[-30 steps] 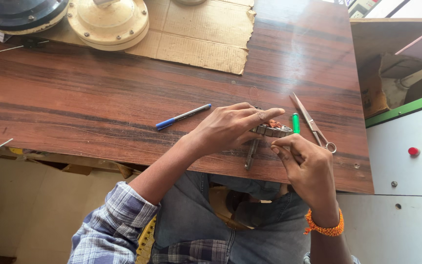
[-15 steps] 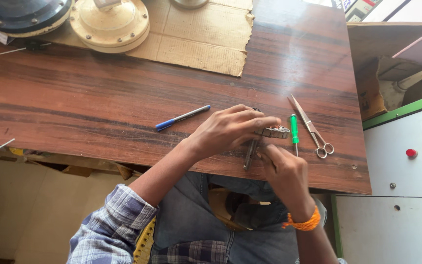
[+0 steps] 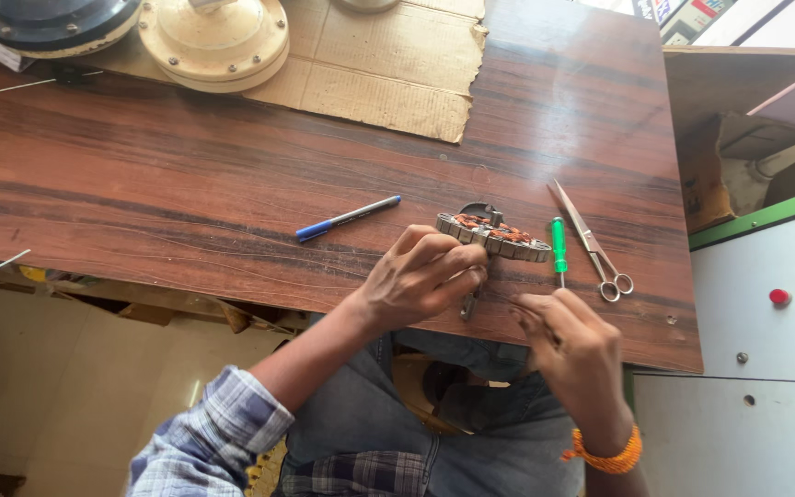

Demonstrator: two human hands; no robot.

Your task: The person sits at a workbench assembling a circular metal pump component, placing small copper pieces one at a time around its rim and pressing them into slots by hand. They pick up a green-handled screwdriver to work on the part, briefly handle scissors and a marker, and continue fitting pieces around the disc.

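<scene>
Your left hand [image 3: 420,281] rests on the wooden counter [image 3: 186,184] with its fingers [image 3: 448,262] curled together and pressed on the near edge of a round metal ring with copper windings [image 3: 494,235], which lies flat close to the front edge of the counter. Under these fingers a thin dark tool [image 3: 469,304] comes out toward you; whether you grip it or only cover it, I cannot tell. Your right hand [image 3: 574,345] is just beside, at the front edge of the counter, with the fingers [image 3: 535,308] loosely bent and close together, holding nothing that can be seen, and apart from the ring. A screwdriver with green handle [image 3: 558,247] lies just to the right of the ring, and the scissors [image 3: 591,241] lie near it, further right. A blue pen [image 3: 347,218] lies to the left of the ring. At the far side, a piece of cardboard [image 3: 388,64] carries a cream round housing [image 3: 213,37] and a dark round housing [image 3: 52,20].
</scene>
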